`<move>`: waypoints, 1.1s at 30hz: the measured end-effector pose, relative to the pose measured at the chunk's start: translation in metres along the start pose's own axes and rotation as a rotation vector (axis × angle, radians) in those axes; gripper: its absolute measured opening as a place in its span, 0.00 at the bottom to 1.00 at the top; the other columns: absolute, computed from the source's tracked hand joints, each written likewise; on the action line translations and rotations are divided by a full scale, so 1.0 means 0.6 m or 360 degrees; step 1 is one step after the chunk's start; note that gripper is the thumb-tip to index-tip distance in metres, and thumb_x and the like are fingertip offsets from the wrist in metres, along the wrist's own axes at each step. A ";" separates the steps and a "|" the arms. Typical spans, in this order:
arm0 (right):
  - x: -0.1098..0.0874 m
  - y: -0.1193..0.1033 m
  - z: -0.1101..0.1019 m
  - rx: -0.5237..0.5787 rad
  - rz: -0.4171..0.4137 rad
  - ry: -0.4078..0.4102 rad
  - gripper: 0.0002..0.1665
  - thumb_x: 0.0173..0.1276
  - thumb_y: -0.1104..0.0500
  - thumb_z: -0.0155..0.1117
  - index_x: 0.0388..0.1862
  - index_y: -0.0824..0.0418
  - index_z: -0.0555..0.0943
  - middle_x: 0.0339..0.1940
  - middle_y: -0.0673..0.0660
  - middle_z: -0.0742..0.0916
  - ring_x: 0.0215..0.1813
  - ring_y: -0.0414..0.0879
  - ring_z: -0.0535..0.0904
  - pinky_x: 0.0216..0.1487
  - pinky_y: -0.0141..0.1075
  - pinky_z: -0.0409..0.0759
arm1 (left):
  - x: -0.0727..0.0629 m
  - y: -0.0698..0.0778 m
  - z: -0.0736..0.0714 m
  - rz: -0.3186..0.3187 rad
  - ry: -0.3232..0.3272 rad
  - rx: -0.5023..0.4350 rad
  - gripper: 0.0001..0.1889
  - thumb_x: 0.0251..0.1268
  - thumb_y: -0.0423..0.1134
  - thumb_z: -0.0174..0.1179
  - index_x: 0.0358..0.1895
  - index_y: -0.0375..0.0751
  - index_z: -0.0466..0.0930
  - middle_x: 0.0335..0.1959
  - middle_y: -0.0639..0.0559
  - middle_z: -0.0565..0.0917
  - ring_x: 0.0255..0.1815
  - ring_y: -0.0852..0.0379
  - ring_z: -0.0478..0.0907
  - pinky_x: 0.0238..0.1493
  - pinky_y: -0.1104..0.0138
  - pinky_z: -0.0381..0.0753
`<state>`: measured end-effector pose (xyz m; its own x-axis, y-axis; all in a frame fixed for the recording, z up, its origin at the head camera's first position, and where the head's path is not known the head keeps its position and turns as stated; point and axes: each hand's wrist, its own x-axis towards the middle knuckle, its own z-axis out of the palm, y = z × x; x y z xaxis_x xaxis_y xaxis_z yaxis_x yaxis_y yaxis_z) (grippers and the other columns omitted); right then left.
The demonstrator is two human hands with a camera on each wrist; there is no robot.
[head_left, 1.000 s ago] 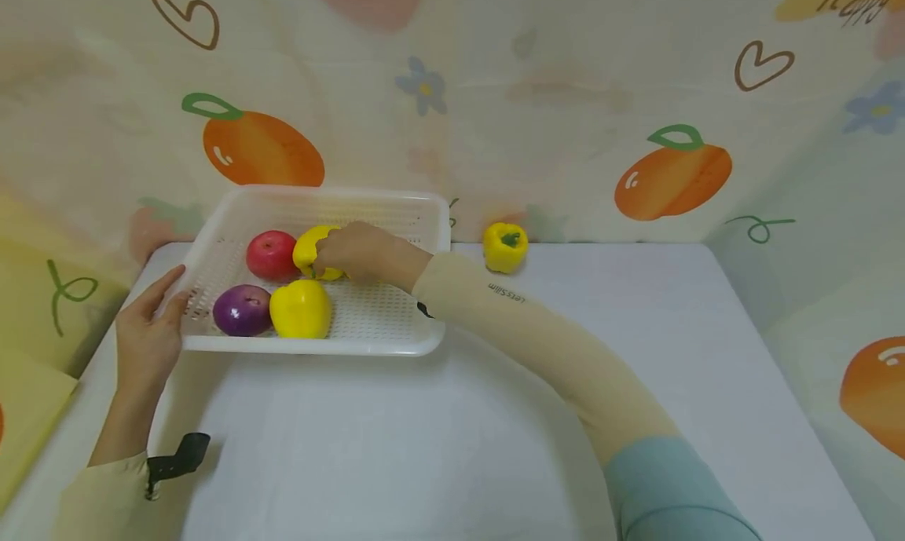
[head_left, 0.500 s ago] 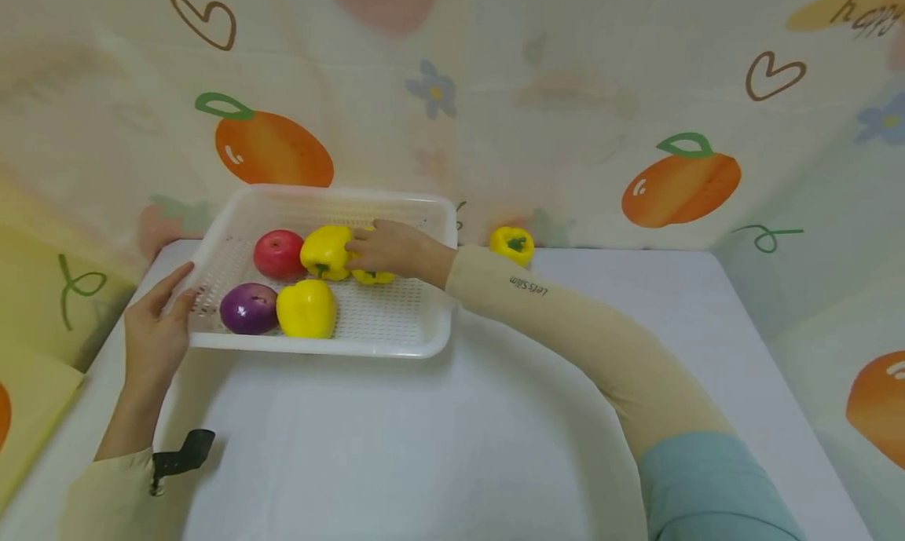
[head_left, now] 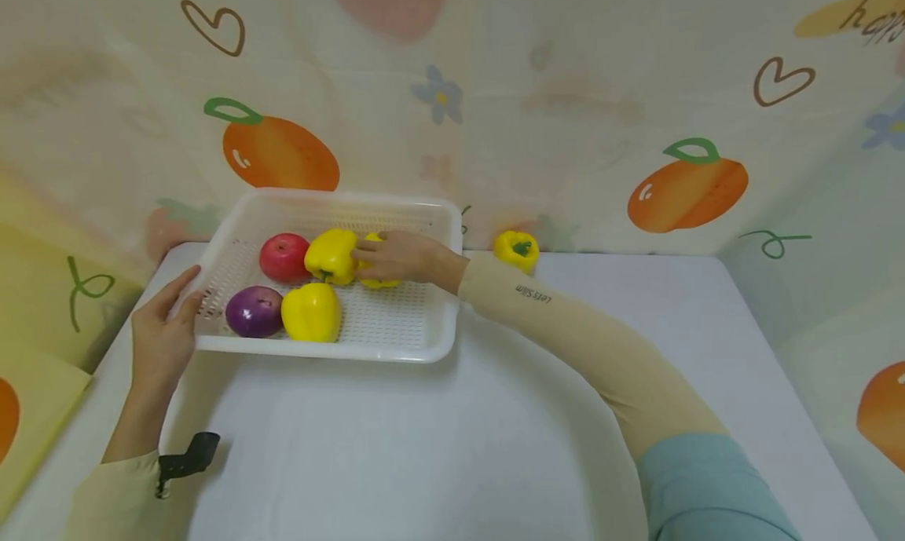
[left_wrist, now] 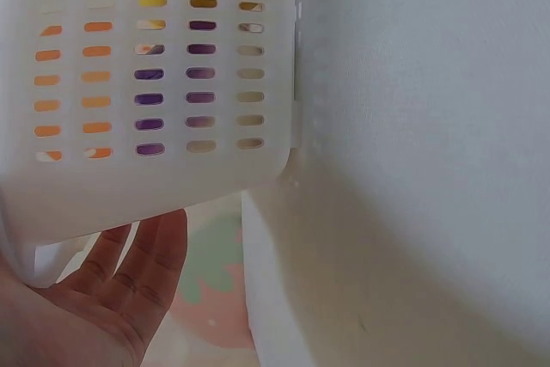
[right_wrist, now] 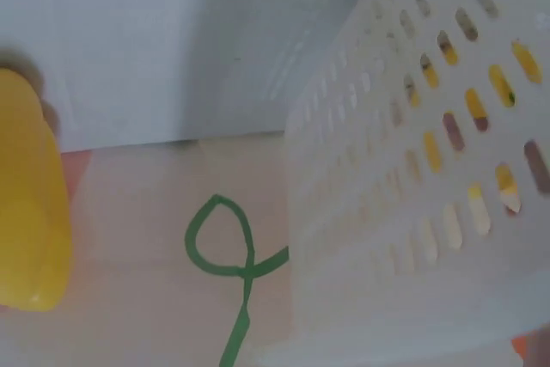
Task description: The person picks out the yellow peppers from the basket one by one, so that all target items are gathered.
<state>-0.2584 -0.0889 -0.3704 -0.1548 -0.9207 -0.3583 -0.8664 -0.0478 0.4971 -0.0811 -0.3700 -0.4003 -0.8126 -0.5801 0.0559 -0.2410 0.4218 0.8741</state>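
In the head view, a white perforated plastic basket (head_left: 385,352) stands on the table at the left. My left hand (head_left: 164,337) grips its left end by the rim; the left wrist view shows several fingers of that hand (left_wrist: 112,298) behind the basket wall. My right hand (head_left: 410,257) is inside the basket, with its fingers over a yellow bell pepper (head_left: 382,282) that they partly hide. Left of those fingers lies another yellow bell pepper (head_left: 331,256), and a third bell pepper (head_left: 311,313) is in front. My right hand is outside the right wrist view.
A red round fruit (head_left: 284,258) and a glossy purple round vegetable (head_left: 254,312) lie in the basket's left half. Outside it, one more yellow bell pepper (head_left: 517,250) sits at the table's back edge. A patterned cloth wall (head_left: 551,148) rises behind the white table (head_left: 452,447).
Within the basket, my right hand has moved right from the left bell pepper, uncovering it; the pepper beneath the hand has come into view. My left hand stays on the basket's left end.
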 end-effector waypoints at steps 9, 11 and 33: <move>-0.004 -0.005 0.004 0.0074 0.0047 0.0056 0.23 0.76 0.66 0.49 0.67 0.53 0.67 0.63 0.56 0.70 0.62 0.50 0.68 0.43 0.31 0.79 | 0.001 0.003 0.005 -0.0034 -0.0004 -0.0008 0.22 0.75 0.39 0.50 0.70 0.52 0.71 0.72 0.47 0.65 0.72 0.60 0.56 0.73 0.64 0.50; -0.009 -0.002 -0.001 0.0214 0.0112 0.0059 0.24 0.75 0.67 0.51 0.67 0.52 0.67 0.66 0.57 0.70 0.63 0.51 0.67 0.45 0.32 0.79 | 0.000 0.003 0.005 -0.0035 0.0003 -0.0003 0.22 0.75 0.39 0.50 0.69 0.52 0.71 0.72 0.48 0.65 0.72 0.60 0.57 0.73 0.65 0.50; -0.131 0.055 -0.087 0.0986 0.0667 0.0541 0.38 0.62 0.57 0.71 0.70 0.52 0.69 0.66 0.56 0.72 0.63 0.50 0.69 0.57 0.36 0.75 | -0.002 0.002 0.002 -0.0034 0.0026 -0.0040 0.22 0.75 0.38 0.51 0.69 0.53 0.72 0.71 0.51 0.67 0.71 0.64 0.57 0.72 0.68 0.50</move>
<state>-0.2502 -0.0379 -0.2846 -0.4578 -0.8864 0.0686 -0.8890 0.4571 -0.0259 -0.0807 -0.3679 -0.3996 -0.7986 -0.6002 0.0446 -0.2448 0.3916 0.8870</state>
